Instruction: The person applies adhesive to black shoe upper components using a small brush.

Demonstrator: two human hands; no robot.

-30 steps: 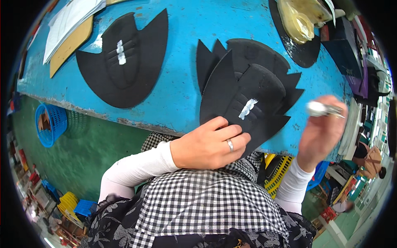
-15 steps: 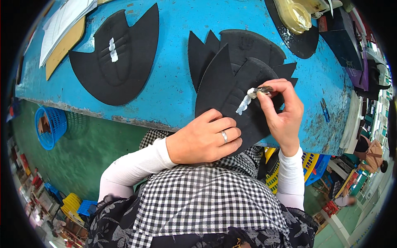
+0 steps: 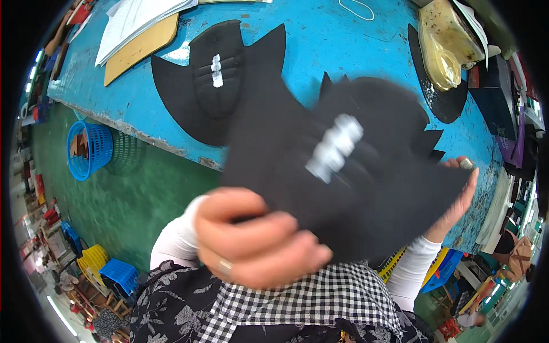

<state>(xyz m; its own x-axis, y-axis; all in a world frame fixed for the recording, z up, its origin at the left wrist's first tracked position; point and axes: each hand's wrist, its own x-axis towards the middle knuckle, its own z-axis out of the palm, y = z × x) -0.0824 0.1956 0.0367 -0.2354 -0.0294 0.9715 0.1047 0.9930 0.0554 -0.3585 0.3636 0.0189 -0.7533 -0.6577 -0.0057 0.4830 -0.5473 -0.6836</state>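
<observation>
A black foam-like panel [image 3: 394, 188] with two pointed corners is lifted and tilted above the table's near edge. A white glue-like smear [image 3: 336, 147] runs over the grooves at its middle. My left hand [image 3: 257, 237], blurred by motion, grips the panel's near left edge. Behind its right point is my right hand [image 3: 457, 200], partly hidden, pinching a small brush [image 3: 466, 164] of which only the whitish tip shows. Flat at the left lies a similar black panel [image 3: 197, 106] with its own white smear. More black panels [image 3: 436, 140] peek out behind the raised one.
The blue table [image 3: 309, 51] carries papers [image 3: 134, 26] on a tan board [image 3: 143, 48] at the far left. A yellowed glue container [image 3: 449, 46] stands on a black piece at the far right, near a dark box [image 3: 492, 91]. A blue basket [image 3: 94, 148] sits on the floor.
The top panel has been lifted off the pile towards me, its white smear now wider. My right hand has moved right and down with the brush. The view has shifted.
</observation>
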